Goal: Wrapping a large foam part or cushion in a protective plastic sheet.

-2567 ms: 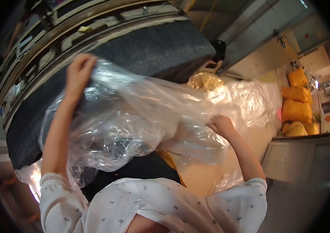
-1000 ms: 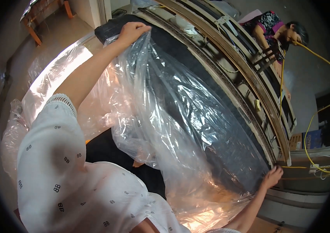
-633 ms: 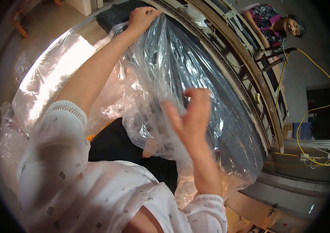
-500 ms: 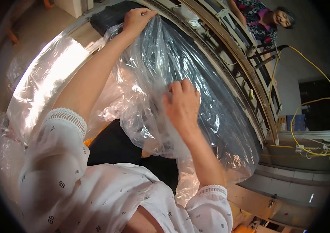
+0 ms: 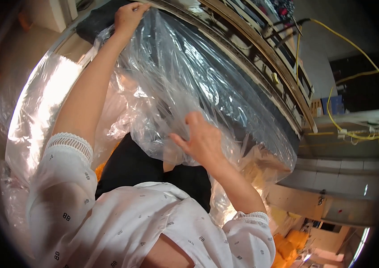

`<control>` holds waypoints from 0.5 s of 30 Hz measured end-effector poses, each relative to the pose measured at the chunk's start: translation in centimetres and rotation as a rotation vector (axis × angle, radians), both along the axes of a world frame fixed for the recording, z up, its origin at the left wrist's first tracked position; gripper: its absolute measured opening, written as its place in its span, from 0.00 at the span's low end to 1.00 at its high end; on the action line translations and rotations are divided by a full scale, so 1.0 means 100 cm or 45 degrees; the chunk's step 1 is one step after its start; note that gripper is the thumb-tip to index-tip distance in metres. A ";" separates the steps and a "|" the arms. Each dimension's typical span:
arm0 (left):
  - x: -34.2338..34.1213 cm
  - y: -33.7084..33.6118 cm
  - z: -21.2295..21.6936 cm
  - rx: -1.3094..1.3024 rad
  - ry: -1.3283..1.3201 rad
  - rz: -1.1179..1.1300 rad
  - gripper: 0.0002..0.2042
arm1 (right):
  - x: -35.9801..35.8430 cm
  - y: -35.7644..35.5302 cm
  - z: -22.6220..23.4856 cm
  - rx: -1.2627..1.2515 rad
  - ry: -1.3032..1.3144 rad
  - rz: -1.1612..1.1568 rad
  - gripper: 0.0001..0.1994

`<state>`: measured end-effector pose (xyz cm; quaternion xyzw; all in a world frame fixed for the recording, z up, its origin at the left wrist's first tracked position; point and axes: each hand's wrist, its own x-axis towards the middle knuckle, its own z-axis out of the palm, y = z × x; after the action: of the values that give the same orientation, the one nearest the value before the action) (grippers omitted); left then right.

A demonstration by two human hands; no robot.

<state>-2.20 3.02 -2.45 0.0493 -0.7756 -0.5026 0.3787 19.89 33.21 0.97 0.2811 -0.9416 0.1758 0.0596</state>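
A large sheet of clear plastic film [image 5: 171,76] is spread over a dark work surface [image 5: 238,85] and hangs down in creases toward my lap. At the far edge, my left hand [image 5: 129,18] is closed, with thumb and fingertips pinching the film's top corner. Lower down, near the middle, my right hand [image 5: 202,139] rests on or just over the film. Its thumb stands apart from the index finger, and the remaining fingers are partly hidden. Nothing shows gripped in it.
A long frame of wooden and metal rails [image 5: 261,58] runs beyond the surface. More shiny film [image 5: 42,94] lies at the left. A yellow cable [image 5: 350,38] hangs at the right, near a blue box [image 5: 337,104]. Orange material [image 5: 290,248] is at lower right. A person's patterned clothing [image 5: 278,8] shows behind the rails.
My right hand has come nearer my body and its thumb has spread. Some film has been drawn smoother. The view has shifted; the left hand still pinches the corner.
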 end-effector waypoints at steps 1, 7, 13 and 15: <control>-0.008 -0.008 -0.005 -0.116 -0.135 0.099 0.17 | 0.005 0.007 -0.017 0.230 0.051 0.019 0.11; -0.010 -0.019 -0.008 -0.055 -0.172 0.021 0.18 | 0.005 0.108 -0.015 -0.645 -0.565 -0.150 0.09; -0.014 -0.026 -0.010 -0.272 -0.241 -0.014 0.19 | 0.068 0.184 0.058 -2.302 -0.825 -0.080 0.15; -0.018 -0.019 -0.006 -0.265 -0.246 -0.024 0.20 | 0.073 0.213 0.075 -2.448 -0.584 0.479 0.23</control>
<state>-3.96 1.10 -3.04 0.0506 -0.8568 -0.4159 0.3007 27.22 54.47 8.42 0.2171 -0.3293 0.9176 0.0496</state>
